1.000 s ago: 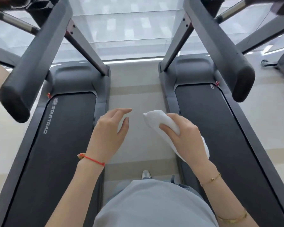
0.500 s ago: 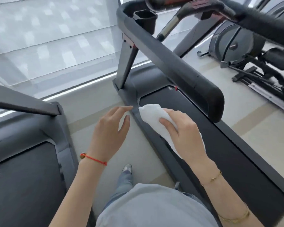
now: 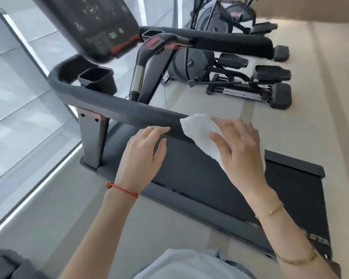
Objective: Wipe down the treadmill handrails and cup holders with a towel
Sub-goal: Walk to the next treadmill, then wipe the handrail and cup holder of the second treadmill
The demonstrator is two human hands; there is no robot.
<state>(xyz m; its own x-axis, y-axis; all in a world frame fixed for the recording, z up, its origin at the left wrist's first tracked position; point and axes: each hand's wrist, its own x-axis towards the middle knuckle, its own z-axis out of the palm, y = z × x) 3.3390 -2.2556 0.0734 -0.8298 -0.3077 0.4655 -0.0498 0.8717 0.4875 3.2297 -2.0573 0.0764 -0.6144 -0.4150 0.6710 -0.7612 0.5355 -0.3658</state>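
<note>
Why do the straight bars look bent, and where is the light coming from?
Head view: the wide-angle lens bows the handrail and tilts the floor lines; daylight enters through the window at left, leaving a bright strip on the floor; the console at top is slightly motion-blurred, while the towel and both hands stay fairly sharp.

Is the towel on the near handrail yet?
Touching. In the head view the towel, under the right hand, lies against the near handrail end.
</note>
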